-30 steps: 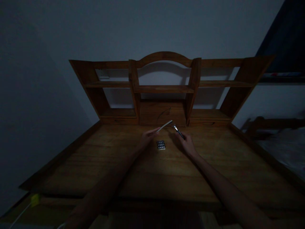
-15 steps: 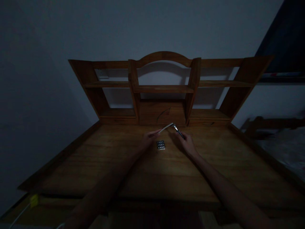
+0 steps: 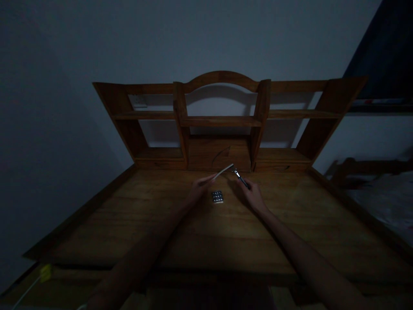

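My left hand (image 3: 200,188) is closed around the near end of a long, thin, pale strip (image 3: 223,171), which slants up to the right over the desk. In my right hand (image 3: 253,193) is what looks like a razor (image 3: 239,175), with a dark handle, a silver neck and a small crosswise head pointing up and left. The strip's far tip and the razor's head are close, with a small gap between them. Below and between my hands, a small black-and-white block with several rows (image 3: 217,196) lies on the desk. Dim light hides finer detail.
The wooden desk (image 3: 226,241) has a raised rim on both sides. At its back stands a wooden shelf unit (image 3: 221,121) against the wall. A yellow object with a white cord (image 3: 45,272) is at the lower left. Bedding (image 3: 383,198) shows at the right.
The strip's tip and the razor's head, which met or overlapped before, are now slightly apart. Both hands have otherwise hardly moved, and the block lies where it was.
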`<state>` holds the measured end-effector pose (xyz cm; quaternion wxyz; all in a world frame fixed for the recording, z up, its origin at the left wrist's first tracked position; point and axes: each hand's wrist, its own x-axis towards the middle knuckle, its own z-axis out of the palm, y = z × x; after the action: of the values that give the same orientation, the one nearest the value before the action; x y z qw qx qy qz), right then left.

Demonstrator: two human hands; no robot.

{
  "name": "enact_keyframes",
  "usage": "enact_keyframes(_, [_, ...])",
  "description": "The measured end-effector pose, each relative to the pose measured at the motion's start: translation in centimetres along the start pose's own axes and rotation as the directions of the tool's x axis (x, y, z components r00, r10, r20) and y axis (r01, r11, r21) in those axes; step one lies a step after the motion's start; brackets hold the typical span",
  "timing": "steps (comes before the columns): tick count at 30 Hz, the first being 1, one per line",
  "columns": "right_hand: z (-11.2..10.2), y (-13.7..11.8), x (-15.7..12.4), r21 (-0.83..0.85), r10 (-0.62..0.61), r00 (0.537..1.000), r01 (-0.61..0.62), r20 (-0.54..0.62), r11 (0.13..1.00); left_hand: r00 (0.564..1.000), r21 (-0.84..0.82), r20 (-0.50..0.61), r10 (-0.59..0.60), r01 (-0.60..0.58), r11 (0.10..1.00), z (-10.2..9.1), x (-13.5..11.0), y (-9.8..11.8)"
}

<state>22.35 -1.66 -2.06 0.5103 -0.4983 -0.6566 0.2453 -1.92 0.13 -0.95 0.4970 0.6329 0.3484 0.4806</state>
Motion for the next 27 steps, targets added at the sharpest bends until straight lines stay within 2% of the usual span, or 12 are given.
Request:
enact_keyframes(6, [0.09, 0.18, 0.15, 0.012, 0.015, 1.0, -0.015, 0.003, 1.0, 1.0, 0.016, -0.015, -0.009, 0.009, 1.0, 0.06, -0.06, 0.03])
enact_keyframes(11, [0.19, 0.18, 0.12, -0.002, 0.026, 1.0, -0.026, -0.013, 1.0, 0.999, 0.023, 0.036, 0.015, -0.016, 1.0, 0.03, -0.12, -0.02])
enact_keyframes(16, [0.11, 0.1, 0.0, 0.0, 0.004, 1.0, -0.004, -0.009, 1.0, 0.999, 0.066, -0.031, 0.026, -0.024, 0.998, -0.05, -0.11, -0.04])
enact_keyframes(21, [0.08, 0.05, -0.01, -0.014, -0.006, 1.0, 0.006, -0.01, 1.0, 1.0, 0.045, -0.001, 0.013, -0.013, 0.999, 0.36, -0.4, 0.77])
enact_keyframes(27, [0.13, 0.23, -0.11, -0.008, 0.003, 1.0, -0.003, 0.009, 1.0, 0.996, 0.068, -0.092, -0.023, 0.029, 0.997, 0.33, -0.43, 0.65])
